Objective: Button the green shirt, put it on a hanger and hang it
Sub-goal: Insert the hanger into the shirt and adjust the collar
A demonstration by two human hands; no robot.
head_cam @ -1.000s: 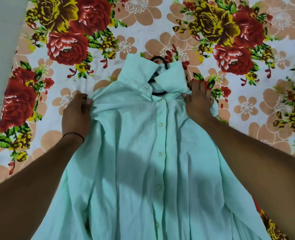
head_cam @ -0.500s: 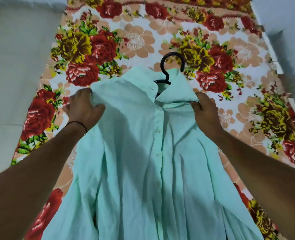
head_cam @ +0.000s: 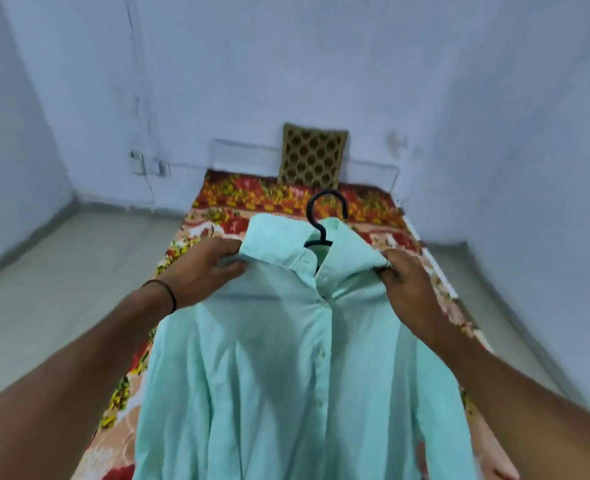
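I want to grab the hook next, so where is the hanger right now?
Head view, centre: the black hanger pokes its hook up out of the collar of the green shirt, between the left hand and right hand, which grip the shirt's shoulders.

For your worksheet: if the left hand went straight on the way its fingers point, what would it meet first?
The left hand, gripping the green shirt at its shoulder, points toward the collar. That fold comes first, probably followed by the neck of the black hanger, though depth is unclear.
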